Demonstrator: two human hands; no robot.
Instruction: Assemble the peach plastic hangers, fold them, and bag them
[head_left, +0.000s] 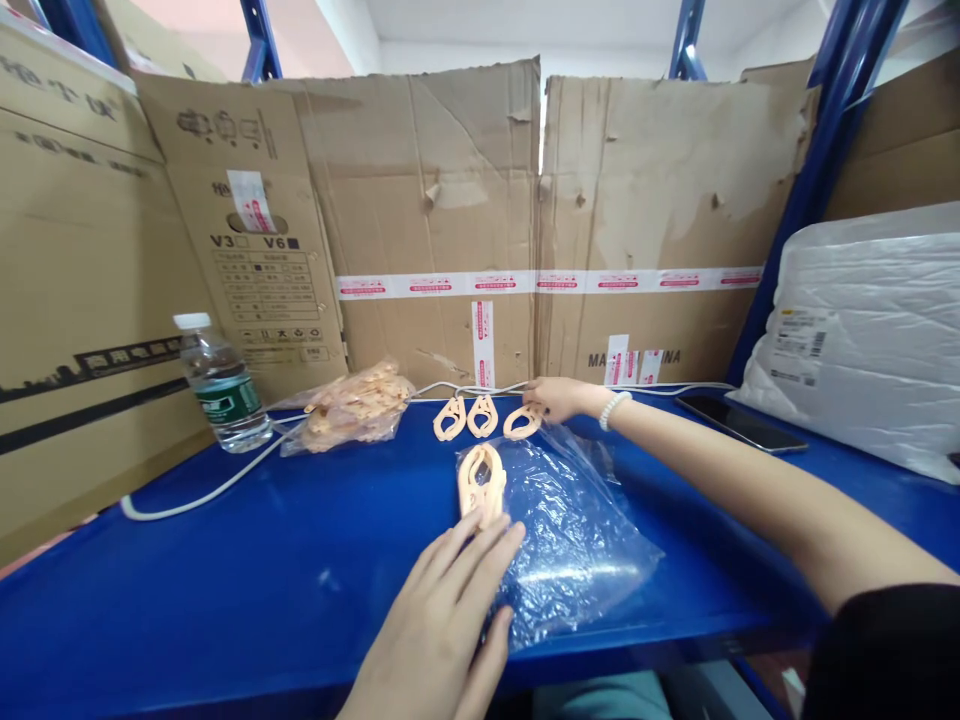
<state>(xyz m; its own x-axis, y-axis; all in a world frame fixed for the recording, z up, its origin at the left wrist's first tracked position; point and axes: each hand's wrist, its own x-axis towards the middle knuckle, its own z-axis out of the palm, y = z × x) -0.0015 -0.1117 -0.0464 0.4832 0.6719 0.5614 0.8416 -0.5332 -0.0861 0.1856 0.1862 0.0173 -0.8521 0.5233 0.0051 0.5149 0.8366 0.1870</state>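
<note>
My left hand lies flat with fingers stretched out on the blue shelf, its fingertips touching a clear plastic bag and a stack of peach plastic clips that rests on the bag. My right hand reaches to the back and pinches the rightmost peach clip of a row of three. The other two clips lie side by side to its left. A white bead bracelet is on my right wrist.
A bag full of peach clips and a water bottle stand at the back left, with a white cable trailing past. A phone and a white wrapped package lie on the right. Cardboard boxes wall the back and left.
</note>
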